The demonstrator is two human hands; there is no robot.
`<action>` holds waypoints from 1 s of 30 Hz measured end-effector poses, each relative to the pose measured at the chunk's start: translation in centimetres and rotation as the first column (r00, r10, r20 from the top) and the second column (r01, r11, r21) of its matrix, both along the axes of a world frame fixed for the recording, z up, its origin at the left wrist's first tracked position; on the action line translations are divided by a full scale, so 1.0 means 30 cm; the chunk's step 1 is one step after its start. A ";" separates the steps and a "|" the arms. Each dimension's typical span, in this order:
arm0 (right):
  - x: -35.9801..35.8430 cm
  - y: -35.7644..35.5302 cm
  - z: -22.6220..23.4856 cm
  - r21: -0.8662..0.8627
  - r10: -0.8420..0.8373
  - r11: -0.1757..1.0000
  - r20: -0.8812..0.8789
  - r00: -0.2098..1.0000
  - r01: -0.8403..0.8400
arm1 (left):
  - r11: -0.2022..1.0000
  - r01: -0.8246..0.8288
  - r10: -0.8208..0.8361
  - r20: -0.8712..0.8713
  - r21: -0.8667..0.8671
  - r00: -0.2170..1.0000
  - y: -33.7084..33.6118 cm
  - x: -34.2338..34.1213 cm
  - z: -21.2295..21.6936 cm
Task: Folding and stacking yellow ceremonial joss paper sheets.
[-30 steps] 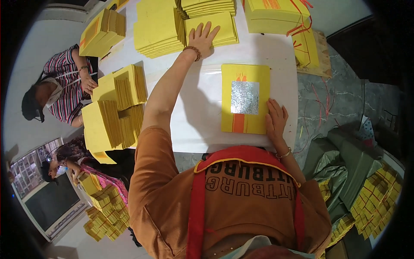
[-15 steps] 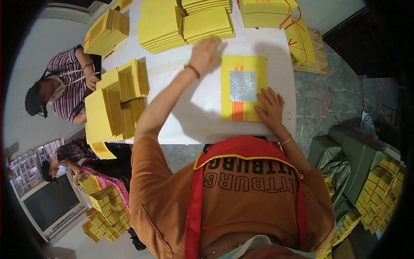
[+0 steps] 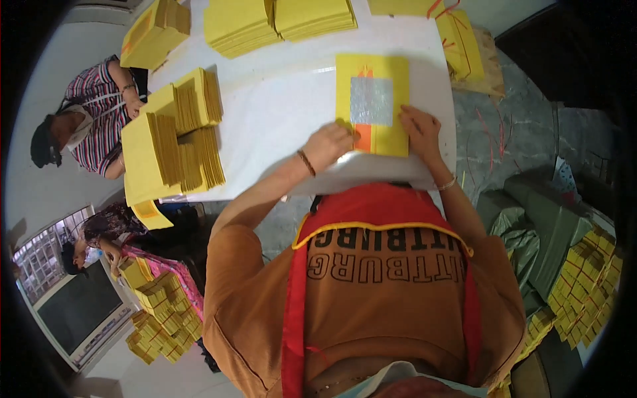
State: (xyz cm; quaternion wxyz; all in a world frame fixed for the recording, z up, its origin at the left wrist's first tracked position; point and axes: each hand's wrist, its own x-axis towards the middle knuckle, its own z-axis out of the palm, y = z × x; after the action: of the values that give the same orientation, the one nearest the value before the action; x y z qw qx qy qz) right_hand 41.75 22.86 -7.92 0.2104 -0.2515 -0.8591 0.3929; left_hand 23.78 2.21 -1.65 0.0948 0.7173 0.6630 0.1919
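A yellow sheet of joss paper (image 3: pixel 400 142) with a silver foil square and an orange stripe lies near the right side of the white table, in front of me. Whether it is one sheet or a thin stack I cannot tell. At its lower left corner my left hand (image 3: pixel 330 144) has its fingers bent and closed on the edge. My right hand (image 3: pixel 423 132) grips the right edge, fingers curled and thumb side toward the paper. Both palms are turned down, so the fingertips are partly hidden.
Tall yellow paper stacks (image 3: pixel 315 18) stand at the table's far side, and more stacks (image 3: pixel 151 156) at its left. A person in a striped shirt (image 3: pixel 99 119) is beyond the left edge. Tied yellow bundles (image 3: pixel 461 50) sit off the right far corner; red strings lie on the floor.
My left hand has come back from the far stacks to the joss paper's lower left corner. My right hand's fingers, spread before, are now curled at its edge. The whole view has shifted slightly.
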 end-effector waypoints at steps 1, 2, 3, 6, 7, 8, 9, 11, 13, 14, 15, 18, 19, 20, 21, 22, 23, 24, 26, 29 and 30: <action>0.000 0.008 -0.003 -0.124 -0.026 0.992 -0.019 0.999 0.024 | 1.000 -0.017 0.016 0.072 0.010 0.997 -0.001 -0.003 -0.005; 0.007 0.004 -0.008 -0.136 -0.026 0.990 0.000 1.000 0.026 | 0.998 -0.044 0.037 0.156 0.038 0.987 -0.003 -0.010 -0.009; -0.003 0.005 0.001 -0.164 -0.030 0.986 -0.004 1.000 0.029 | 0.995 -0.076 0.058 0.236 0.069 0.970 0.006 -0.023 -0.011; -0.016 -0.001 0.030 -0.153 -0.034 0.988 -0.003 0.999 0.033 | 0.995 -0.092 0.075 0.317 0.039 0.945 0.010 -0.040 -0.012; -0.017 -0.004 0.031 -0.112 -0.039 0.993 -0.005 0.999 0.038 | 0.995 -0.097 0.086 0.312 0.022 0.946 0.012 -0.043 -0.008; -0.014 -0.001 0.022 -0.115 -0.039 0.993 0.000 0.999 0.038 | 0.993 -0.116 0.110 0.310 0.003 0.944 0.017 -0.041 -0.004; -0.012 0.004 0.018 -0.121 -0.035 0.992 -0.014 0.999 0.033 | 0.993 -0.117 0.111 0.313 0.001 0.943 0.020 -0.043 0.001; -0.006 0.002 0.009 -0.128 -0.031 0.991 -0.025 0.999 0.027 | 0.981 -0.142 0.178 0.326 -0.132 0.929 0.024 -0.051 0.007; -0.010 -0.005 0.018 -0.112 -0.038 0.993 -0.032 0.999 0.034 | 0.975 -0.154 0.202 0.352 -0.158 0.914 0.023 -0.061 0.006; -0.010 -0.005 0.017 -0.113 -0.037 0.993 -0.030 0.999 0.033 | 0.970 -0.164 0.223 0.376 -0.182 0.899 0.022 -0.062 0.005; -0.010 -0.005 0.017 -0.117 -0.036 0.993 -0.026 0.999 0.033 | 0.969 -0.164 0.223 0.378 -0.183 0.899 0.021 -0.061 0.002; -0.008 -0.005 0.018 -0.103 -0.036 0.994 -0.025 0.999 0.033 | 0.952 -0.186 0.283 0.479 -0.241 0.831 0.016 -0.058 -0.010; -0.008 -0.006 0.019 -0.083 -0.035 0.996 -0.030 0.999 0.033 | 0.952 -0.188 0.291 0.521 -0.242 0.803 0.015 -0.061 -0.017; -0.009 -0.005 0.018 -0.084 -0.035 0.996 -0.028 0.999 0.032 | 0.951 -0.191 0.298 0.561 -0.242 0.772 0.015 -0.064 -0.023; -0.010 -0.004 0.016 -0.096 -0.036 0.995 -0.024 0.999 0.033 | 0.951 -0.190 0.298 0.563 -0.244 0.771 0.018 -0.068 -0.018; -0.011 -0.003 0.014 -0.108 -0.037 0.994 -0.021 0.999 0.035 | 0.930 -0.177 0.343 0.588 -0.322 0.732 0.022 -0.074 -0.012; -0.009 -0.003 0.013 -0.109 -0.037 0.993 -0.018 0.999 0.035 | 0.904 -0.158 0.389 0.608 -0.398 0.692 0.026 -0.080 -0.006; -0.011 -0.004 0.015 -0.102 -0.040 0.994 -0.025 0.999 0.037 | 0.903 -0.158 0.390 0.609 -0.399 0.691 0.028 -0.086 -0.004; -0.011 -0.006 0.019 -0.096 -0.042 0.995 -0.030 0.999 0.039 | 0.889 -0.127 0.403 0.621 -0.439 0.672 0.031 -0.096 -0.005; -0.015 -0.010 0.032 -0.110 -0.072 0.991 -0.004 0.997 0.071 | 0.896 -0.117 0.398 0.657 -0.429 0.640 0.030 -0.102 -0.010; -0.015 -0.010 0.033 -0.106 -0.061 0.993 -0.026 0.998 0.058 | 0.895 -0.117 0.399 0.657 -0.430 0.640 0.031 -0.104 -0.011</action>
State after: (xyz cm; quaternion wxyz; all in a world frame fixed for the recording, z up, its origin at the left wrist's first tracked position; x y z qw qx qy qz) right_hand 41.29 22.58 -6.94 0.2211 -0.2822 -0.8261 0.4348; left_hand 20.65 3.13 -1.98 0.4477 0.4474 0.6890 0.3531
